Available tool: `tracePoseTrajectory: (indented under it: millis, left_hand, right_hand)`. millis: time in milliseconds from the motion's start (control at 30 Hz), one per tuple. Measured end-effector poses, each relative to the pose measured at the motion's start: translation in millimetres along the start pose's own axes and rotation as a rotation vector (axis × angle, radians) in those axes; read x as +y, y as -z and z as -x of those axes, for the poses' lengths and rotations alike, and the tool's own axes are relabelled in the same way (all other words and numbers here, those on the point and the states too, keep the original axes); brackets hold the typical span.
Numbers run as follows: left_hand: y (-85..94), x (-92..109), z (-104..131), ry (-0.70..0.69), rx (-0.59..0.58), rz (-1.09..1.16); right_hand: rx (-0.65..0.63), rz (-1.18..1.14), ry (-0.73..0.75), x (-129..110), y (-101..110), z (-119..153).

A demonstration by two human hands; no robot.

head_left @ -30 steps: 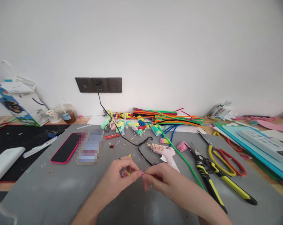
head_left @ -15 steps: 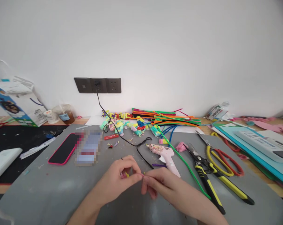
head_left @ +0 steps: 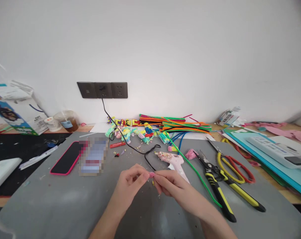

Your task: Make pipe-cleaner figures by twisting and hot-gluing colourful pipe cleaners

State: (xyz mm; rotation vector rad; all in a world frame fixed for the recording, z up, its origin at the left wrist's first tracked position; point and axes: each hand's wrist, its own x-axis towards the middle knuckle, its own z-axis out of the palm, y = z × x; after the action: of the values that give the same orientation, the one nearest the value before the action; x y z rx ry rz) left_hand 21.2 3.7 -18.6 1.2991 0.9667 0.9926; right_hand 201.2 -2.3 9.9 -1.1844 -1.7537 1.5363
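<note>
A small pink piece, soft-looking like modelling clay, is pinched between the fingertips of both hands above the grey mat. My left hand holds its left side with thumb and forefinger, the other fingers curled. From the right, my right hand grips it the same way, fingers closed. A tiny yellow bit shows just under the fingertips; I cannot tell whether it is attached. Beyond my right hand lies a pale pink glue gun, its handle partly hidden by that hand.
Pliers-like cutters and scissors lie right, beside a green pipe cleaner. Pipe cleaner bundles and colourful clay pieces line the back. A black cord crosses the mat. A pink-edged phone lies left.
My hands have drawn close together and risen slightly. The pink piece now shows plainly between the fingertips; pink and yellow material seen earlier inside my left hand is out of sight.
</note>
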Motion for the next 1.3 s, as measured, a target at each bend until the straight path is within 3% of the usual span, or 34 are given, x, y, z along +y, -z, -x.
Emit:
tracePoseTrajectory:
  millis: [100,200,300,400,567,700,800,900,1133,1300]
  left_hand:
    - [13.7,14.3,-3.1,0.036,-0.181,-0.230]
    - [16.7,27.2,-6.1,0.082,-0.344,-0.381]
    - [16.4,36.8,-8.9,0.086,-0.411,-0.431]
    - [18.3,39.2,-10.2,0.092,-0.376,-0.399]
    - [17.0,24.8,-10.4,0.029,-0.216,-0.147]
    - [-6.1,8.2,-9.0,-0.091,0.053,0.138]
    - [-28.4,-2.9,-5.6,-0.076,0.283,0.367]
    - [-33.8,-8.9,-2.7,-0.045,0.368,0.390]
    - [13.6,10.9,-6.3,0.064,0.000,-0.168]
    - [24.4,36.8,-9.3,0.126,-0.246,-0.454]
  right_hand:
    - [-0.202,0.203,-0.093,-9.6,18.7,3.2]
    - [-0.312,0.291,-0.104,-17.2,26.3,2.1]
    - [-0.297,0.279,-0.094,-21.3,26.1,3.0]
    - [-0.153,0.162,-0.091,-22.0,23.7,8.7]
    - [0.011,-0.063,-0.032,-15.4,13.9,12.2]
    - [0.057,-0.346,0.089,-1.9,-6.4,-1.6]
    - [0.160,-0.464,0.157,8.2,-20.1,-12.2]
    - [0.232,-0.475,0.114,13.6,-21.0,-13.5]
    - [0.092,-0.209,-0.023,3.5,4.3,1.2]
    - [0.050,0.068,-0.139,-13.0,7.3,3.6]
